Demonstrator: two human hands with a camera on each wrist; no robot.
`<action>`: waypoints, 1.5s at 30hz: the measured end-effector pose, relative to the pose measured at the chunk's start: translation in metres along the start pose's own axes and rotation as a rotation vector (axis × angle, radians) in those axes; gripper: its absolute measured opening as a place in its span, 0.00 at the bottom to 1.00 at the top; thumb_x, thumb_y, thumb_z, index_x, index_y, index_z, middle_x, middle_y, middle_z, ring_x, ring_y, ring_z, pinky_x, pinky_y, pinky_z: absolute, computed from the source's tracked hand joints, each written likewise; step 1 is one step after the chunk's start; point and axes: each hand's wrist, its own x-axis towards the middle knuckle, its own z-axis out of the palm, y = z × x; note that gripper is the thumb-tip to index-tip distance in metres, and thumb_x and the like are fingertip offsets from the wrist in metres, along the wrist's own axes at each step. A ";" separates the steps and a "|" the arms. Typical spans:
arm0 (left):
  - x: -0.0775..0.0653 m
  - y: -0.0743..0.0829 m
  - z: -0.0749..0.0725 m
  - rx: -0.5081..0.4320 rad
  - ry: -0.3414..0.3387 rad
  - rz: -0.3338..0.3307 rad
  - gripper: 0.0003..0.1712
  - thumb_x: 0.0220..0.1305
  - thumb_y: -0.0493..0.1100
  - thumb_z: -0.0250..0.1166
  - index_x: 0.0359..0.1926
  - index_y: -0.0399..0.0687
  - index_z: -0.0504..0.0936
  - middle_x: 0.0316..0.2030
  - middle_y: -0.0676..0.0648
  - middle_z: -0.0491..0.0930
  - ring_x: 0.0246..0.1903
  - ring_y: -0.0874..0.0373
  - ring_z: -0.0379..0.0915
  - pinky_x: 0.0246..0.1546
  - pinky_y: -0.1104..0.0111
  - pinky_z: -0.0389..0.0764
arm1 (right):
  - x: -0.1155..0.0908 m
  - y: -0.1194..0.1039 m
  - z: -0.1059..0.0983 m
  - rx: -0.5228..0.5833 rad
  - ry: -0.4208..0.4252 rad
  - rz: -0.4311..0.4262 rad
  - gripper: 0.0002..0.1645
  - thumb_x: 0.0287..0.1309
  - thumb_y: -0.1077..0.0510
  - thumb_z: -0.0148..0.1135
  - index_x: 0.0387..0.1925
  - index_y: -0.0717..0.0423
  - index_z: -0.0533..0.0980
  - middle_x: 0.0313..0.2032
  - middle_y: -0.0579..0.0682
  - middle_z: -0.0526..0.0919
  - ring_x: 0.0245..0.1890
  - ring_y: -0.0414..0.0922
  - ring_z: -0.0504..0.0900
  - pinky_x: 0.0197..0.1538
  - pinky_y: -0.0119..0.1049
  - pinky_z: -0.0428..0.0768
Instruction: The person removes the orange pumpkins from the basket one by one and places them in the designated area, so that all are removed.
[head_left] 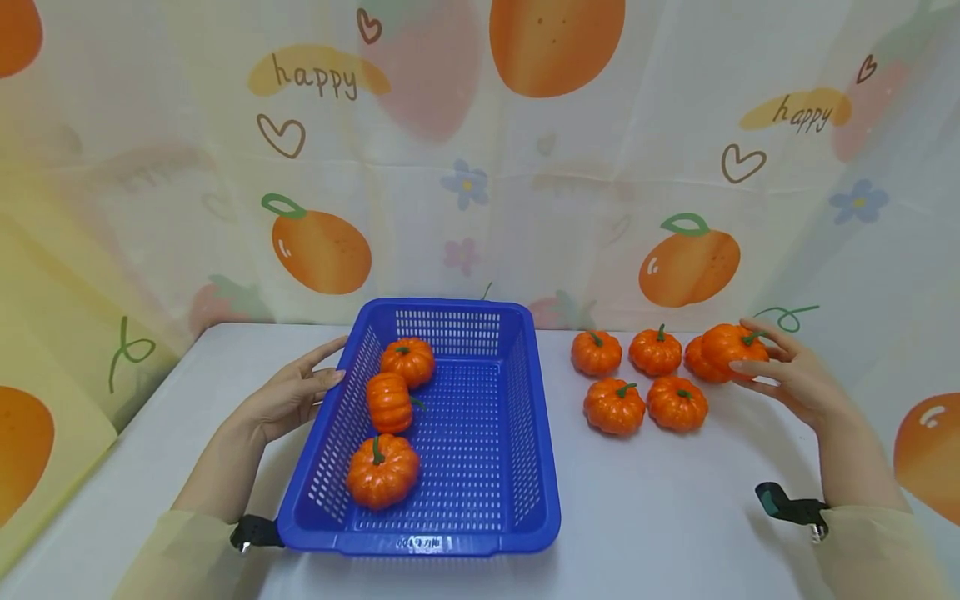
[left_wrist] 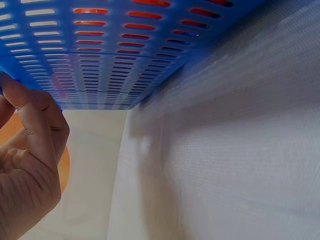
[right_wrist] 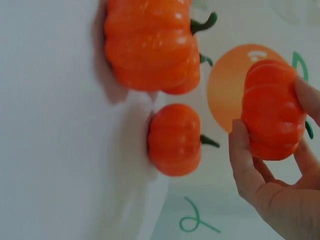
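Observation:
My right hand [head_left: 802, 375] holds a small orange toy pumpkin [head_left: 731, 346] with a green stem, fingers and thumb round its sides. In the right wrist view this held pumpkin [right_wrist: 274, 112] is raised off the white table. Behind it in the head view, another pumpkin [head_left: 697, 360] is partly hidden. At the left rim of a blue plastic basket [head_left: 450, 544], my left hand [head_left: 288, 392] pinches the edge with thumb and fingers. Inside, along the left side, lie three pumpkins: an upright one [head_left: 407, 362] at the back, one on its side [head_left: 389, 402], and one in front [head_left: 382, 472].
Right of the basket, several more pumpkins stand on the white table [head_left: 645, 508], among them a back-left one [head_left: 596, 353] and a front one [head_left: 615, 407]. A fruit-printed curtain [head_left: 465, 233] hangs along the table's far edge. Black straps circle both wrists.

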 end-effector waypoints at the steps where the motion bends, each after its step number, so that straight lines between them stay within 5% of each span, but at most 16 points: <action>1: 0.000 0.000 0.000 -0.001 -0.001 0.001 0.42 0.76 0.42 0.51 0.79 0.51 0.35 0.45 0.57 0.87 0.39 0.62 0.87 0.41 0.70 0.87 | -0.001 0.002 -0.003 0.003 -0.005 -0.002 0.40 0.66 0.60 0.61 0.72 0.29 0.59 0.51 0.32 0.61 0.47 0.30 0.71 0.43 0.26 0.86; 8: 0.001 0.000 -0.001 -0.005 -0.008 0.006 0.42 0.76 0.42 0.51 0.79 0.52 0.35 0.46 0.57 0.87 0.40 0.62 0.87 0.41 0.70 0.87 | -0.006 0.017 -0.028 -0.007 -0.049 0.005 0.40 0.66 0.64 0.59 0.72 0.33 0.60 0.52 0.32 0.62 0.45 0.28 0.75 0.44 0.29 0.87; 16: 0.001 0.001 0.000 0.003 -0.006 0.005 0.42 0.76 0.42 0.50 0.79 0.52 0.36 0.45 0.57 0.87 0.39 0.63 0.87 0.41 0.70 0.87 | -0.012 0.038 -0.044 -0.261 -0.127 0.074 0.38 0.68 0.58 0.57 0.72 0.28 0.57 0.66 0.48 0.54 0.46 0.22 0.73 0.51 0.32 0.86; 19: 0.001 0.002 0.000 0.006 -0.003 0.001 0.42 0.76 0.43 0.50 0.79 0.52 0.36 0.45 0.57 0.87 0.39 0.63 0.87 0.41 0.70 0.87 | -0.013 0.046 -0.046 -0.293 -0.147 0.087 0.35 0.68 0.56 0.58 0.68 0.25 0.60 0.64 0.45 0.57 0.46 0.21 0.72 0.51 0.31 0.85; 22: 0.001 0.002 0.000 0.005 0.002 -0.003 0.42 0.76 0.43 0.51 0.79 0.52 0.36 0.45 0.58 0.87 0.39 0.63 0.87 0.41 0.70 0.87 | -0.013 0.052 -0.047 -0.304 -0.156 0.104 0.33 0.66 0.56 0.59 0.66 0.24 0.62 0.63 0.46 0.58 0.46 0.20 0.71 0.51 0.31 0.85; 26: 0.000 0.002 0.000 0.005 0.010 -0.007 0.42 0.76 0.43 0.51 0.79 0.52 0.36 0.45 0.58 0.87 0.39 0.63 0.87 0.41 0.70 0.87 | -0.013 0.058 -0.046 -0.316 -0.163 0.128 0.34 0.66 0.55 0.60 0.67 0.24 0.61 0.69 0.63 0.53 0.45 0.19 0.70 0.51 0.31 0.85; 29: 0.000 0.002 0.000 0.009 0.014 -0.009 0.42 0.76 0.43 0.51 0.79 0.52 0.36 0.45 0.58 0.87 0.39 0.63 0.87 0.41 0.70 0.87 | -0.013 0.060 -0.044 -0.323 -0.168 0.139 0.35 0.65 0.55 0.60 0.67 0.25 0.61 0.69 0.66 0.52 0.45 0.20 0.70 0.51 0.31 0.85; 45: 0.000 0.000 -0.001 -0.008 0.005 -0.008 0.42 0.76 0.43 0.51 0.79 0.53 0.36 0.45 0.57 0.87 0.39 0.62 0.87 0.41 0.70 0.87 | -0.012 0.072 -0.040 -0.310 -0.187 0.160 0.35 0.64 0.56 0.61 0.64 0.23 0.61 0.71 0.71 0.45 0.44 0.20 0.70 0.50 0.26 0.82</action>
